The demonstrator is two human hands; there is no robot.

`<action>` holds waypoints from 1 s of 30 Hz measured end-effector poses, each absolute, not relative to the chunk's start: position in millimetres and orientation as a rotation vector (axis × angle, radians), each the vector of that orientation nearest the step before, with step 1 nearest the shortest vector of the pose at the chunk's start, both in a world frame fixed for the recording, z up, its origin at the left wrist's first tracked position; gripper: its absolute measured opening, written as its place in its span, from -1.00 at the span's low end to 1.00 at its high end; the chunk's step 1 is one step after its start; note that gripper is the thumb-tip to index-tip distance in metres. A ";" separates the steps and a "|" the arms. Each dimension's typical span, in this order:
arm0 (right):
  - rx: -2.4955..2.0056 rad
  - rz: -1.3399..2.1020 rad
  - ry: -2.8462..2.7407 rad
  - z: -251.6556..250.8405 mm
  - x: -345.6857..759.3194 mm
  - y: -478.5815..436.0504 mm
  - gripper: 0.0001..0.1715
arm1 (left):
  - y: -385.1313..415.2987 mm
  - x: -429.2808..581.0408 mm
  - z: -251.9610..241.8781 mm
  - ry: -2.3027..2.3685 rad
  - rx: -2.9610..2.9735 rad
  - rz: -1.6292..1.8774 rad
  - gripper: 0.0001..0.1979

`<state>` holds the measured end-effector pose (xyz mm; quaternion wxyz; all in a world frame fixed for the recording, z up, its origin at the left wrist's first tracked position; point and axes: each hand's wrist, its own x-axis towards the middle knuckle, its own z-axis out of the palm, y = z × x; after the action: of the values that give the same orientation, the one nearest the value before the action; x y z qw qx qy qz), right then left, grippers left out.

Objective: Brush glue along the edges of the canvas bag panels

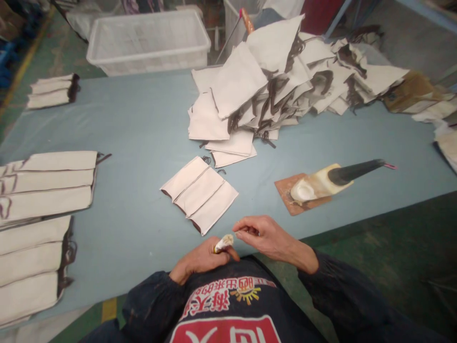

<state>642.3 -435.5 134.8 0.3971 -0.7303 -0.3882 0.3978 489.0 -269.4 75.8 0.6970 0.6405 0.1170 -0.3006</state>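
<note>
Near edge of blue table (143, 124): left hand (200, 259) clenched around a small stick (223, 243) with a whitish wrapped tip, held just above the table edge at the person's front. Right hand (266, 236) just beside the tip, fingers pinched together; possibly on something small, can't tell. Just beyond, three folded cloth bags (200, 193) lie overlapped. Right of them, a brown board (285, 190) carrying a dark-handled tool (335, 178). Left side: flat bag stacks (46, 186). Far: loose bag pile (278, 81), white plastic crate (148, 40).

Dark sleeves (148, 305), red-printed dark top (228, 312)
</note>
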 end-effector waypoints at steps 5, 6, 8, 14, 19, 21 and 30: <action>-1.819 1.085 -0.977 138.6 641.2 -430.5 -0.79 | -269.3 490.1 75.8 0.247 1.439 -0.707 -0.68; -1.809 1.086 -0.972 138.6 641.6 -430.2 -0.78 | -268.8 490.2 76.6 0.245 1.422 -0.729 -0.68; -1.794 1.090 -0.961 138.0 642.9 -430.3 -0.78 | -267.9 489.8 77.7 0.239 1.367 -0.770 -0.64; -1.791 1.117 -0.940 135.5 646.9 -429.5 -0.77 | -266.3 488.1 76.2 0.220 1.212 -0.807 -0.43; -1.774 1.185 -0.938 132.6 652.2 -426.3 -0.74 | -261.7 487.2 77.5 0.218 1.128 -0.849 -0.41; -1.740 1.219 -0.945 131.5 654.3 -424.2 -0.73 | -258.5 486.4 78.5 0.198 1.091 -0.875 -0.42; -1.642 1.292 -0.982 135.4 657.7 -407.3 -0.74 | -246.2 487.9 83.0 0.070 0.964 -0.987 -0.47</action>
<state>657.7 -407.3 135.4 0.4045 -0.6506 -0.3890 0.5117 487.9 -246.2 83.0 0.7708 0.4445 0.0324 -0.4553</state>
